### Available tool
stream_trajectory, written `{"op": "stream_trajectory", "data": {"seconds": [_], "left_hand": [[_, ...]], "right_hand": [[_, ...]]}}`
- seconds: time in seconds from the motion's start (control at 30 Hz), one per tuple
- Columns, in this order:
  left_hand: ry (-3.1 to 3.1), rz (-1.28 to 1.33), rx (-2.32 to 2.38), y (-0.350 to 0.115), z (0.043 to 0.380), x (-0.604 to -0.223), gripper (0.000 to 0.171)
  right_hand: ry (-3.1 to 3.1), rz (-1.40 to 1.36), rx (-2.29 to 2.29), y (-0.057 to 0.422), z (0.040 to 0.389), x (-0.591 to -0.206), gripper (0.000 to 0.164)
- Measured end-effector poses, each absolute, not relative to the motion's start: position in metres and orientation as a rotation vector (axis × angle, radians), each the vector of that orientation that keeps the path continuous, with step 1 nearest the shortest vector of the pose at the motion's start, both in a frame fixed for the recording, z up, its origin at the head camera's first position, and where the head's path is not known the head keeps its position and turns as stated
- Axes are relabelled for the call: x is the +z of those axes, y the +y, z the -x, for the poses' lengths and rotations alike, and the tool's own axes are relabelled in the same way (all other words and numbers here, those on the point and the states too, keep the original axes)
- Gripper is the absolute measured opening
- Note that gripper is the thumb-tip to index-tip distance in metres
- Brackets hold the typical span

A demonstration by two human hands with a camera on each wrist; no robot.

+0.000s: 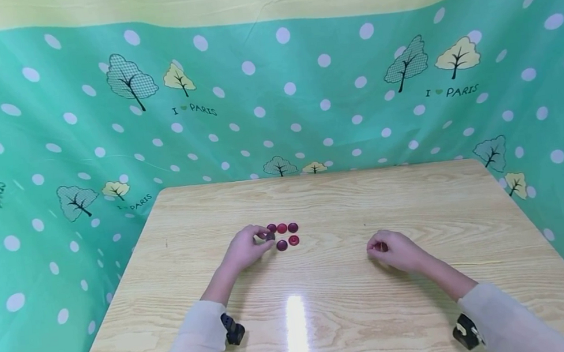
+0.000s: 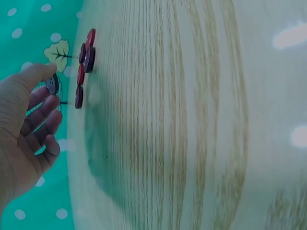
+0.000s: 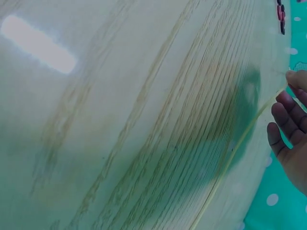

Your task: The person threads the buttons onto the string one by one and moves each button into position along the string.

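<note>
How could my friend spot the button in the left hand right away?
On the pale wooden table, find the left hand. It pinches a dark round button with small holes. Its five red and purple neighbours lie on the table; this one is held.

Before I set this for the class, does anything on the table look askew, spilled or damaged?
Nothing looks spilled or damaged. Slightly askew, though: in the head view, the glossy dark purple round button sits a little nearer the viewer than the glossy red round button beside it, so their two-button row slants.
</note>
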State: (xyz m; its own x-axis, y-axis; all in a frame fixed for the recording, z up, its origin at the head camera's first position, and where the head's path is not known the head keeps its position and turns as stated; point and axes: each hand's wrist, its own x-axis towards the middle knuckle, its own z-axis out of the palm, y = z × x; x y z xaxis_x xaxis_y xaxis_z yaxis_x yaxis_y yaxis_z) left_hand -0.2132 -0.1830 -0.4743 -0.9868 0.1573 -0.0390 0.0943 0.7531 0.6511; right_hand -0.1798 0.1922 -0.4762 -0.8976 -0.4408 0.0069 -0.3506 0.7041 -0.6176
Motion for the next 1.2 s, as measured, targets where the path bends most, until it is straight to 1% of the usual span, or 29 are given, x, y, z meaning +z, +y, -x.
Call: {"op": "stream_trajectory", "data": {"seconds": [0.2, 0.47, 0.83, 1.2], "left_hand": [[2.846, -0.236, 1.075, -0.178, 0.212, -0.474, 0.035], [2.823, -0.268, 1.077, -0.172, 0.21, -0.473, 0.037], [2.806, -0.361, 1.118, -0.162, 0.21, -0.472, 0.034], [2.744, -0.36, 1.184, -0.157, 0.211, -0.475, 0.031]], "right_hand": [[2.768, 0.641, -0.983, 0.19, 0.181, -0.478, 0.005], [2.764, 0.628, -0.996, 0.188, 0.185, -0.479, 0.006], [2.772, 0.631, -1.009, 0.183, 0.185, -0.477, 0.006], [2.786, 0.65, -1.016, 0.181, 0.187, -0.475, 0.005]]}}
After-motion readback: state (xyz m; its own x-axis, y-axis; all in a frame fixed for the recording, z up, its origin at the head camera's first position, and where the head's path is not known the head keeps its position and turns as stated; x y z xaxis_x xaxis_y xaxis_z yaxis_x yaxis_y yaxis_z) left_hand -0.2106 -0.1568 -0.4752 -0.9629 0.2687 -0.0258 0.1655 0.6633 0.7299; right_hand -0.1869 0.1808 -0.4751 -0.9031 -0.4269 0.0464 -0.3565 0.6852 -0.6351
